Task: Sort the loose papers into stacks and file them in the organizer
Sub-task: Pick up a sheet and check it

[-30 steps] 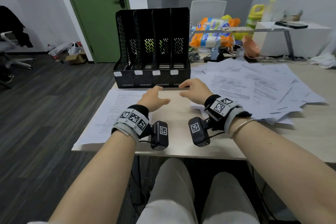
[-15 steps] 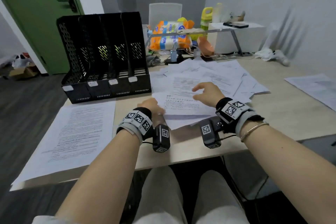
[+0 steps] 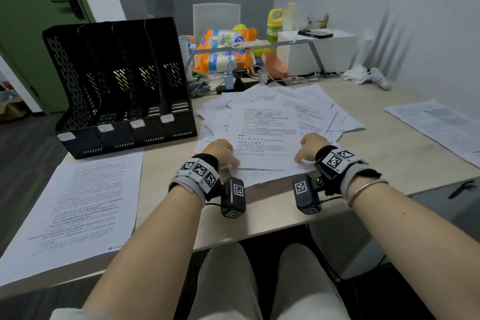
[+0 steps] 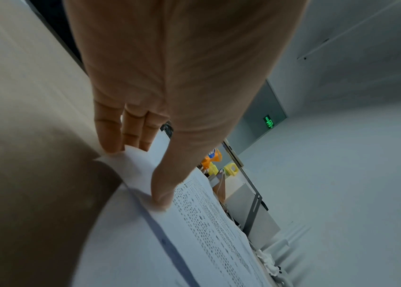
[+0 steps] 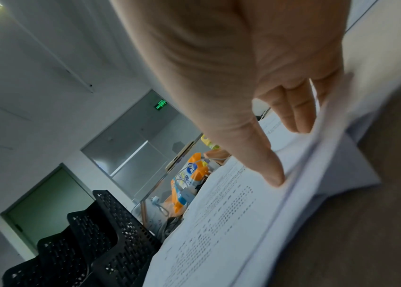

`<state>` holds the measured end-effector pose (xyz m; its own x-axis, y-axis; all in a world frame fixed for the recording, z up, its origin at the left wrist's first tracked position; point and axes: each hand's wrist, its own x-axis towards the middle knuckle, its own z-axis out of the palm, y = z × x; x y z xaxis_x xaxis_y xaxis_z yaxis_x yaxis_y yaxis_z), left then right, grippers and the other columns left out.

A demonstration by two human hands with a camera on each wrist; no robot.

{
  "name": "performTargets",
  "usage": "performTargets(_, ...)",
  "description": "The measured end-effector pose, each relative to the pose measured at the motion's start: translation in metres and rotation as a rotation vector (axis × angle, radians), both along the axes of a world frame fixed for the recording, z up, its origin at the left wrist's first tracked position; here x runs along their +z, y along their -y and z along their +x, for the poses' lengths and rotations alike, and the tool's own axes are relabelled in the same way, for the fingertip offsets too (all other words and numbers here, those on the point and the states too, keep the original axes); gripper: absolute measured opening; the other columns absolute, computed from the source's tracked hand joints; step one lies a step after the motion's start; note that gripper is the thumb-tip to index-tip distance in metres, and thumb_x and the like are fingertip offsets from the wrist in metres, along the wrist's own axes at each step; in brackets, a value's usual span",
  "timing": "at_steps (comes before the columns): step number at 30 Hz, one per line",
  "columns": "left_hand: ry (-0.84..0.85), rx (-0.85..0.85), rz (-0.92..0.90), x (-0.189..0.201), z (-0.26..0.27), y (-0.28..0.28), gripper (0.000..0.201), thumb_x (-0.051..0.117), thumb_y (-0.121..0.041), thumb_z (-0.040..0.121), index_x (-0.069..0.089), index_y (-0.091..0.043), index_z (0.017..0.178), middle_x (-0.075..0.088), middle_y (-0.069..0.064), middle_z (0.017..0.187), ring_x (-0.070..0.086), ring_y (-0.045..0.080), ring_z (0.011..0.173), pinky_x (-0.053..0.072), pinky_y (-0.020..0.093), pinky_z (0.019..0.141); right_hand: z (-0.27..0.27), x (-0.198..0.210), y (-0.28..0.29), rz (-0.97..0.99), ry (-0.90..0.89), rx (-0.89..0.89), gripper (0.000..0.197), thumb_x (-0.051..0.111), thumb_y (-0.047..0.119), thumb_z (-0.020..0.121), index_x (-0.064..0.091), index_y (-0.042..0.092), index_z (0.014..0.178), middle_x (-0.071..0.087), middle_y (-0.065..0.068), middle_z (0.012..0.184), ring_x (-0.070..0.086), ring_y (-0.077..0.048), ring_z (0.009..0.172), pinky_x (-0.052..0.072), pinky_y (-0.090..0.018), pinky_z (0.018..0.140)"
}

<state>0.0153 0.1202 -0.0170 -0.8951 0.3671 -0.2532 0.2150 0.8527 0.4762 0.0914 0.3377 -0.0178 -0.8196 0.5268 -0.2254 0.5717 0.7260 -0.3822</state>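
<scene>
Pinching the top printed white paper sheet [image 3: 265, 138], left hand [image 3: 220, 152] and right hand [image 3: 310, 147] fingers clamped on opposite edges, atop scattered papers [image 3: 319, 112] beside black mesh organizer [image 3: 117, 80] on worktop [image 3: 272, 205].

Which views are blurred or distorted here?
Head view: sharp, wide-angle bend at the edges, print on the top sheet visible. Left wrist: left hand soft, table smeared. Right wrist: motion blur on the sheet edges by the right hand; black organizer fairly crisp.
</scene>
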Motion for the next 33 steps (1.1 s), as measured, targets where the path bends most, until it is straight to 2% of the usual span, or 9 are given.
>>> performTargets(6,-0.032,-0.026,-0.046,0.001,0.001,-0.009,0.051,0.068,-0.02,0.084,0.052,-0.007,0.13,0.052,0.008,0.133,0.048,0.023,0.123,0.038,0.024,0.091,0.001,0.003,-0.012,-0.023,-0.026,-0.052,0.039,0.071,0.007,0.077,0.061,0.003,0.114,0.061,-0.013,0.12,0.055,-0.03,0.113,0.044,-0.029,0.087)
performTargets(9,-0.034,-0.029,-0.037,-0.001,-0.001,-0.01,0.045,0.064,-0.011,0.086,0.054,-0.011,0.13,0.05,0.006,0.136,0.046,0.024,0.126,0.035,0.027,0.102,0.002,0.0,-0.013,-0.074,-0.046,-0.063,0.052,0.07,0.007,0.078,0.052,0.002,0.126,0.054,-0.013,0.13,0.051,-0.031,0.12,0.042,-0.03,0.091)
performTargets(14,-0.01,-0.028,0.044,-0.007,-0.001,-0.013,0.047,0.061,0.0,0.084,0.056,-0.013,0.129,0.049,0.007,0.135,0.045,0.024,0.125,0.035,0.026,0.102,0.004,-0.003,-0.019,-0.11,-0.123,-0.095,0.06,0.068,0.006,0.08,0.04,0.003,0.133,0.051,-0.015,0.133,0.049,-0.031,0.122,0.04,-0.03,0.092)
performTargets(16,-0.009,-0.03,0.067,-0.007,0.001,-0.017,0.053,0.064,-0.003,0.082,0.05,-0.013,0.132,0.047,0.007,0.138,0.043,0.024,0.127,0.034,0.028,0.104,0.007,-0.003,-0.023,-0.082,-0.157,-0.106,0.053,0.066,0.006,0.081,0.046,0.001,0.129,0.054,-0.015,0.13,0.051,-0.031,0.12,0.041,-0.031,0.093)
performTargets(20,0.017,-0.016,0.107,-0.005,0.002,-0.02,0.064,0.066,-0.006,0.082,0.038,-0.013,0.14,0.041,0.008,0.143,0.039,0.025,0.131,0.031,0.029,0.106,0.01,-0.005,-0.035,-0.114,-0.313,-0.129,0.021,0.063,0.003,0.079,0.069,0.005,0.099,0.066,-0.008,0.097,0.059,-0.024,0.085,0.048,-0.028,0.076)
performTargets(24,0.013,0.048,0.096,-0.002,-0.001,-0.018,0.077,0.069,-0.016,0.082,0.025,-0.015,0.145,0.031,0.015,0.145,0.038,0.033,0.13,0.035,0.036,0.104,0.017,0.0,-0.037,-0.081,-0.452,-0.167,0.013,0.06,0.009,0.084,0.071,0.009,0.091,0.069,-0.01,0.101,0.062,-0.029,0.099,0.048,-0.03,0.085)
performTargets(26,-0.014,0.085,0.068,0.0,-0.001,-0.017,0.075,0.067,-0.019,0.084,0.024,-0.014,0.145,0.027,0.016,0.145,0.037,0.035,0.129,0.037,0.036,0.101,0.019,0.004,-0.038,-0.067,-0.521,-0.164,0.011,0.06,0.01,0.085,0.07,0.01,0.089,0.07,-0.01,0.099,0.061,-0.029,0.101,0.046,-0.029,0.085)
performTargets(29,-0.051,0.1,0.017,0.004,0.0,-0.016,0.07,0.065,-0.024,0.086,0.027,-0.012,0.143,0.029,0.017,0.143,0.035,0.035,0.13,0.037,0.036,0.1,0.019,0.008,-0.039,-0.1,-0.617,-0.178,0.009,0.061,0.014,0.086,0.069,0.011,0.09,0.069,-0.01,0.094,0.062,-0.027,0.095,0.042,-0.025,0.079)
performTargets(33,-0.076,0.15,0.039,0.008,0.001,-0.02,0.075,0.063,-0.035,0.086,0.023,-0.008,0.143,0.031,0.017,0.145,0.03,0.036,0.133,0.032,0.043,0.105,0.02,0.018,-0.037,-0.208,-0.774,-0.153,0.008,0.063,0.017,0.086,0.067,0.011,0.09,0.064,-0.01,0.081,0.058,-0.023,0.075,0.042,-0.025,0.069)
